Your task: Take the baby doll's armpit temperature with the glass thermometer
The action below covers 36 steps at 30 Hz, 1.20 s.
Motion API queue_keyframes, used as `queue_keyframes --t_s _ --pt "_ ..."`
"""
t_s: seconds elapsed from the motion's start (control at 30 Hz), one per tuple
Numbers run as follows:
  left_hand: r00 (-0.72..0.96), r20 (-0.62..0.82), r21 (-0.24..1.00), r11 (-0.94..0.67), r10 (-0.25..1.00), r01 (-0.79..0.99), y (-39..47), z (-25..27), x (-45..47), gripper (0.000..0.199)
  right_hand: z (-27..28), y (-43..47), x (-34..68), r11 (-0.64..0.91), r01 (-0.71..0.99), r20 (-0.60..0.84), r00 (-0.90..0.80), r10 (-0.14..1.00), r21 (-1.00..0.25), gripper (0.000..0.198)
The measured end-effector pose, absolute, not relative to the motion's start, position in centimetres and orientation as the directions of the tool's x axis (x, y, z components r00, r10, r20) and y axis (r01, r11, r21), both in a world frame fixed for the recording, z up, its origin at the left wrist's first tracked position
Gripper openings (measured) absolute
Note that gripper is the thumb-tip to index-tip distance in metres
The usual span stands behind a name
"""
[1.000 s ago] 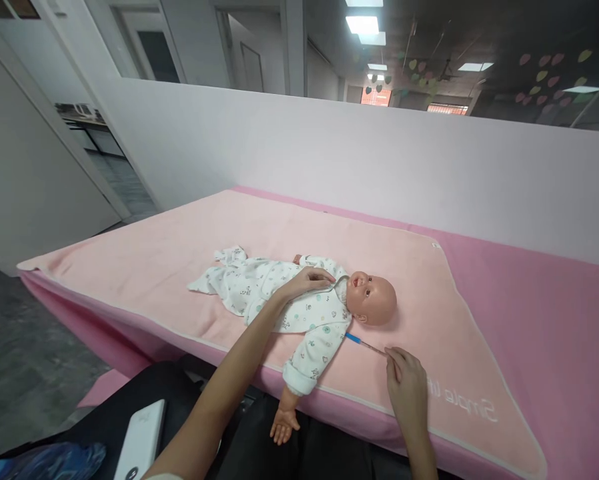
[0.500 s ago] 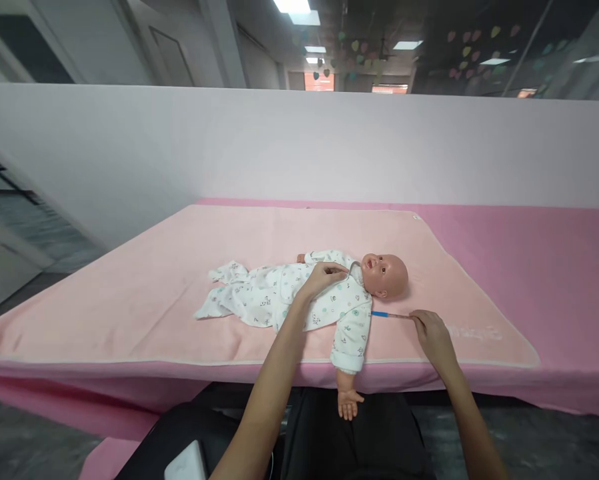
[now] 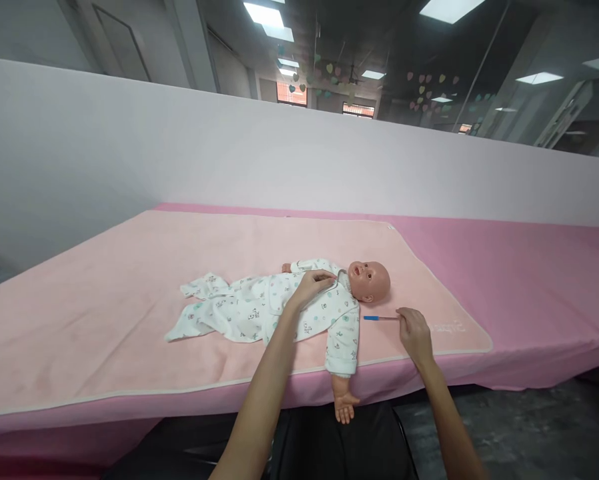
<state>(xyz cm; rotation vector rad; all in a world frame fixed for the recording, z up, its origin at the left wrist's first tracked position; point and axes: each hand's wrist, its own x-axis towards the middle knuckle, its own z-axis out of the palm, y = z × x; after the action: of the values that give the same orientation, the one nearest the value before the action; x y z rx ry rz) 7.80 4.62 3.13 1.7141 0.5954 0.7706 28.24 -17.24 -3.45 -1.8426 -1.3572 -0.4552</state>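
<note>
A baby doll [image 3: 369, 281] lies on its back, its head to the right, in a white patterned outfit [image 3: 249, 310]. My left hand [image 3: 312, 287] rests over the doll's chest, its fingers closed on the outfit's collar, which stands slightly lifted at the neck. To the right, my right hand [image 3: 415, 333] pinches the plain end of a thin, thermometer-like stick [image 3: 374, 318]. The stick's blue end points left at the doll's near shoulder, a small gap away from the sleeve. The doll's near arm [image 3: 344, 393] hangs over the table's front edge.
A peach blanket [image 3: 114, 293] lies under the doll on a pink table cover [image 3: 539, 293]. Behind the table rises a white partition [image 3: 279, 160] with glass above it. My lap in black trousers [image 3: 324, 447] is just below the front edge.
The stick's blue end, which was against the doll's sleeve near the armpit, is now apart from it. My left hand stays at the collar. The camera view has turned rightward and tilted.
</note>
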Motion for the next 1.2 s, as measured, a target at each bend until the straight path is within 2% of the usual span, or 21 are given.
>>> queue_keyframes --t_s 0.07,0.17,0.23,0.43,0.6,0.67,0.77,0.9,1.0,1.2 --pt "0.659 0.195 0.967 -0.256 0.727 -0.004 4.7 3.0 7.8 0.024 -2.7 -16.4 26.1 -0.083 0.926 0.705 0.337 0.623 -0.369 0.029" --pt "0.656 0.188 0.972 -0.236 0.731 -0.014 4.6 3.0 7.7 0.025 -1.1 -13.3 22.4 0.091 0.928 0.681 0.196 0.706 -0.362 0.032" --pt "0.654 0.186 0.974 -0.225 0.733 -0.025 4.5 3.2 7.7 0.025 0.0 -10.5 20.3 0.168 0.916 0.688 0.142 0.712 -0.363 0.032" --pt "0.653 0.208 0.974 -0.215 0.728 -0.069 4.4 3.6 7.6 0.026 1.9 -4.5 17.5 0.035 0.876 0.623 0.314 0.716 -0.482 0.029" --pt "0.641 0.187 0.979 -0.192 0.744 -0.063 4.6 3.7 7.5 0.028 1.8 -4.1 17.4 0.129 0.813 0.632 0.329 0.702 -0.567 0.034" --pt "0.629 0.189 0.977 -0.206 0.754 -0.047 4.6 3.7 7.5 0.028 1.4 -4.2 17.8 0.21 0.806 0.677 0.288 0.677 -0.553 0.033" --pt "0.542 0.213 0.966 -0.259 0.813 0.009 4.4 3.8 7.6 0.027 0.4 -4.2 18.6 0.309 0.827 0.748 0.187 0.637 -0.47 0.027" --pt "0.425 0.231 0.958 -0.282 0.875 0.059 4.0 3.9 7.7 0.026 -0.7 -4.0 19.1 0.308 0.864 0.793 0.157 0.588 -0.399 0.025" --pt "0.456 0.202 0.965 -0.256 0.867 0.06 3.8 4.0 7.6 0.027 -1.1 -3.9 19.0 0.29 0.869 0.803 0.182 0.567 -0.402 0.025" --pt "0.556 0.112 0.985 -0.164 0.823 0.045 3.6 3.9 7.7 0.031 -1.1 -3.9 18.7 0.273 0.838 0.746 0.216 0.63 -0.472 0.027"
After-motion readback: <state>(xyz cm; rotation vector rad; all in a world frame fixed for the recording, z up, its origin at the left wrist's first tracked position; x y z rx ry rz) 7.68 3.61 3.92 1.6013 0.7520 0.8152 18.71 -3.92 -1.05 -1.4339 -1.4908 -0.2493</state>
